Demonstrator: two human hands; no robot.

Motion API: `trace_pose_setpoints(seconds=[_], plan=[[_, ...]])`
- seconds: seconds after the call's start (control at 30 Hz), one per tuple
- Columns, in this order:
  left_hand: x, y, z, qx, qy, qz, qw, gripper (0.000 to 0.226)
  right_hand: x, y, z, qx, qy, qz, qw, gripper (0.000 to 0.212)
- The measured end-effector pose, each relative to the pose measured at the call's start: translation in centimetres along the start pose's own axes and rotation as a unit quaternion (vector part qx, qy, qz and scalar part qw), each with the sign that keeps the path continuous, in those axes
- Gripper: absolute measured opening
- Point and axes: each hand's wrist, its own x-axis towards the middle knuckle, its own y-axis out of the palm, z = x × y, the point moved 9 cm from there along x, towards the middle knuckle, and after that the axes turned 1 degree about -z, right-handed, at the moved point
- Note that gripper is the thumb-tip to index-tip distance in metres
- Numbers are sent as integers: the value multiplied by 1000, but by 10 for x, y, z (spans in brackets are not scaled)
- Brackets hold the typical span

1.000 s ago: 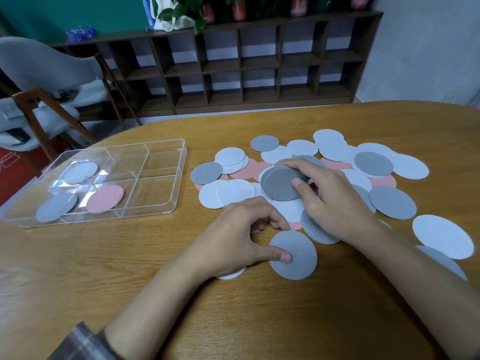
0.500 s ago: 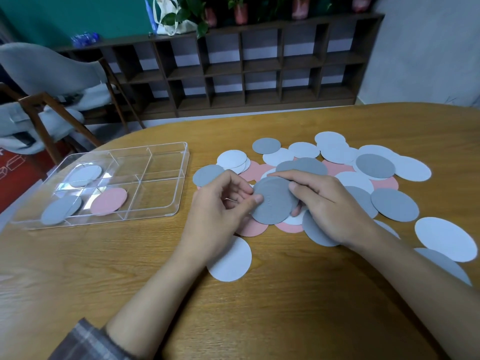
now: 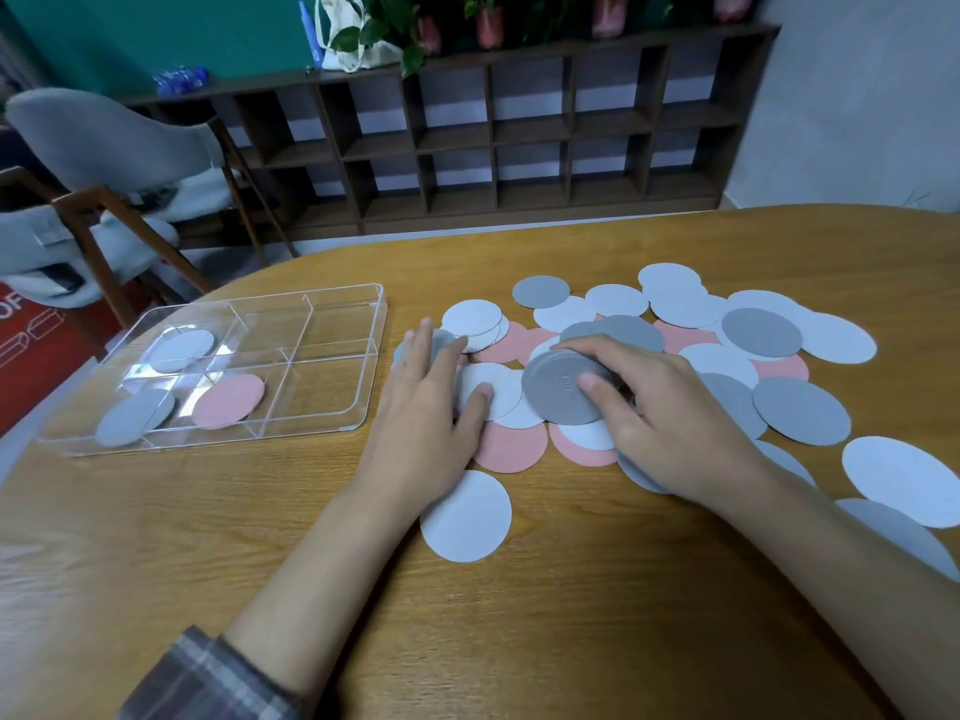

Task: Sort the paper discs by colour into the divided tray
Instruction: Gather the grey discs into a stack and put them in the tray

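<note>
Grey, white and pink paper discs lie scattered over the right half of the wooden table. My right hand (image 3: pixel 660 407) grips a small stack of dark grey discs (image 3: pixel 558 394), held tilted just above the pile. My left hand (image 3: pixel 431 402) lies flat with fingers spread on the left end of the pile, over a grey disc (image 3: pixel 441 339) and a white disc (image 3: pixel 496 389). The clear divided tray (image 3: pixel 332 426) sits to the left and holds a white disc (image 3: pixel 182 350), a pale grey disc (image 3: pixel 136 418) and a pink disc (image 3: pixel 228 401) in separate compartments.
One white disc (image 3: pixel 466 517) lies alone near my left wrist. More discs reach the table's right edge (image 3: pixel 906 480). A grey chair (image 3: pixel 119 148) stands behind the tray, and a dark cubby shelf (image 3: pixel 519 142) runs along the wall.
My left hand let go of the grey stack and moved left, flattening onto the pile. My right hand keeps the stack, which gained the grey disc from the near table.
</note>
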Motion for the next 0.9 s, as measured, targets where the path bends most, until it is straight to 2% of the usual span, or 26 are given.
trace_pose_setpoints(seconds=[0.13,0.27,0.53,0.7,0.9], plan=[[0,3,8,30,-38,20,999,63,0,-1,1,6,-4,-4,1000,29],[1,-15,1,54,-7,-47,997,46,0,0,-2,9,4,1,1000,29],[3,-32,-2,78,25,-105,991,25,0,1,-6,9,15,-1,1000,29],[7,-24,3,39,49,-95,994,27,1,-2,-10,4,33,-13,999,29],[10,-27,6,4,34,-99,994,34,1,-3,-12,-1,50,-15,999,29]])
